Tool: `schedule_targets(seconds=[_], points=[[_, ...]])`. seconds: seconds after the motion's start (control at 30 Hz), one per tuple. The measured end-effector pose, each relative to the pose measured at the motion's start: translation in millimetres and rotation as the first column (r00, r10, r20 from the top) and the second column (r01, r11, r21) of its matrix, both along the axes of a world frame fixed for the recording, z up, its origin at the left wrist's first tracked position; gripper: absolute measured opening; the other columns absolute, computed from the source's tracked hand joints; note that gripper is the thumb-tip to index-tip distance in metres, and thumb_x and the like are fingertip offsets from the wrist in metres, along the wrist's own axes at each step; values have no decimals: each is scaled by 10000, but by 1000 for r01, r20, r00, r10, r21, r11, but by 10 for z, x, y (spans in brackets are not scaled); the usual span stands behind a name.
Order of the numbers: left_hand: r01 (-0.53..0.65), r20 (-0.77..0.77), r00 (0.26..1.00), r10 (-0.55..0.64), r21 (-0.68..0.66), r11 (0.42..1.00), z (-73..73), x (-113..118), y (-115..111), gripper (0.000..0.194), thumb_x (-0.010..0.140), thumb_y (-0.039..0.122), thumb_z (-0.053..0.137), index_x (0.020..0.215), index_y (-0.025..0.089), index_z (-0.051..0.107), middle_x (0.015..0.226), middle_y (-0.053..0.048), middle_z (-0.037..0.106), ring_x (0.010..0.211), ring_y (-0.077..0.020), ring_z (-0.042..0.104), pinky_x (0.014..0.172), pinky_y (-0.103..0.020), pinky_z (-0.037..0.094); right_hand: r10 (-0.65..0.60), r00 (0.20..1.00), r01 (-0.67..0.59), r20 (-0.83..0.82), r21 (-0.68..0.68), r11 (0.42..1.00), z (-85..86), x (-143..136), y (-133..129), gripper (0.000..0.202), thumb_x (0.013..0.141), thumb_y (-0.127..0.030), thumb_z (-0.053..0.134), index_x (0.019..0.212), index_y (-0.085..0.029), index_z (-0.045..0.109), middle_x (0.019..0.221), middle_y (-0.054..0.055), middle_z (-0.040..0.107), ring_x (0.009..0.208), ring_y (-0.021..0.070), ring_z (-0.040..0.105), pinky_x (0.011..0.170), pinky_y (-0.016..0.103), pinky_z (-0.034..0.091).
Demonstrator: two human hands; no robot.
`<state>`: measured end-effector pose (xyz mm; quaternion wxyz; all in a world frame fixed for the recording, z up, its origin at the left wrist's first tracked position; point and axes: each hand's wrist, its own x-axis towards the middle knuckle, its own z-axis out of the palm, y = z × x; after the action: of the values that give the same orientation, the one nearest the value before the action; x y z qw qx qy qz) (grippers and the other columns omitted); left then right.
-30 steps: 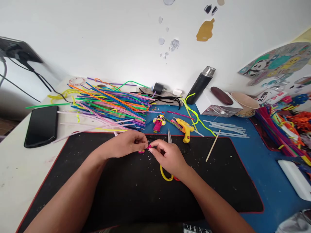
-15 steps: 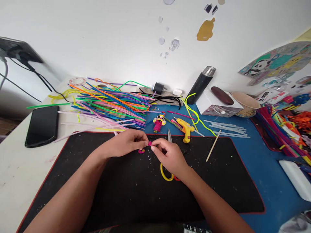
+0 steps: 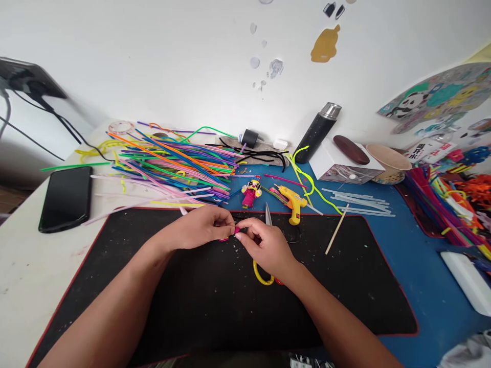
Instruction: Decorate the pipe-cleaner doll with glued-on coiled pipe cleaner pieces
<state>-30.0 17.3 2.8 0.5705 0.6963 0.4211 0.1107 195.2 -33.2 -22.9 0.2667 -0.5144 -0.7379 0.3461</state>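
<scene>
Shaping seems the step in hand: left hand (image 3: 203, 225) and right hand (image 3: 269, 246) pinch a small magenta piece (image 3: 237, 230) near the doll (image 3: 251, 194), calling next for steady pressure.

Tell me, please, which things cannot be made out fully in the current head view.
Magenta piece: in the head view, partly hidden by the fingers of the left hand and right hand.
Scissors: head view, middle covered by the right hand.
Black power socket: head view, cut off by the left edge.
Box: head view, picture on its front too small to read.
</scene>
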Motion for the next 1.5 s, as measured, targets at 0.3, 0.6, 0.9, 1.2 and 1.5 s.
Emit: schedule_targets(seconds=[0.3, 0.6, 0.9, 1.2, 1.5], points=[[9, 21, 1000, -8, -14, 1000, 6, 17, -10, 221, 873, 383, 638, 838, 171, 687, 725, 25, 575, 664, -134, 454, 581, -242, 322, -22, 999, 22, -24, -23, 999, -12, -11, -10, 111, 968, -329, 686, 1006, -242, 743, 624, -70, 539, 546, 115, 493, 583, 252, 351], [-1, 18, 1000, 1, -15, 1000, -10, 39, -13, 201, 866, 365, 635, 826, 174, 682, 723, 27, 573, 662, -137, 459, 584, -248, 325, -64, 991, 50, -116, -118, 992, -11, -21, -12, 116, 954, -330, 682, 981, -232, 737, 614, -69, 511, 541, 117, 461, 562, 260, 339], [-25, 5, 1000, 25, 7, 1000, 1, 18, -18, 263, 905, 429, 657, 854, 178, 716, 750, 1, 659, 678, -156, 537, 592, -254, 365, -50, 981, 16, -189, -178, 984, 12, 3, 23, 167, 981, -364, 653, 986, -220, 737, 633, -53, 545, 563, 126, 494, 559, 263, 355], [-49, 62, 997, 47, 27, 998, 75, -139, 39, 434, 961, 611, 623, 950, 191, 732, 846, -28, 726, 803, -193, 638, 720, -267, 472, -108, 974, 67, -201, -203, 977, -1, 4, 23, 180, 978, -377, 655, 939, -224, 742, 596, -51, 544, 540, 129, 482, 536, 259, 349], [-120, -46, 991, 128, 143, 982, 71, -209, 74, 415, 962, 600, 595, 932, 207, 725, 778, 3, 666, 732, -183, 590, 657, -270, 431, 22, 1000, -19, 18, -137, 990, 81, 9, 37, 173, 998, -293, 630, 981, -245, 795, 620, -46, 612, 556, 126, 525, 565, 258, 346]])
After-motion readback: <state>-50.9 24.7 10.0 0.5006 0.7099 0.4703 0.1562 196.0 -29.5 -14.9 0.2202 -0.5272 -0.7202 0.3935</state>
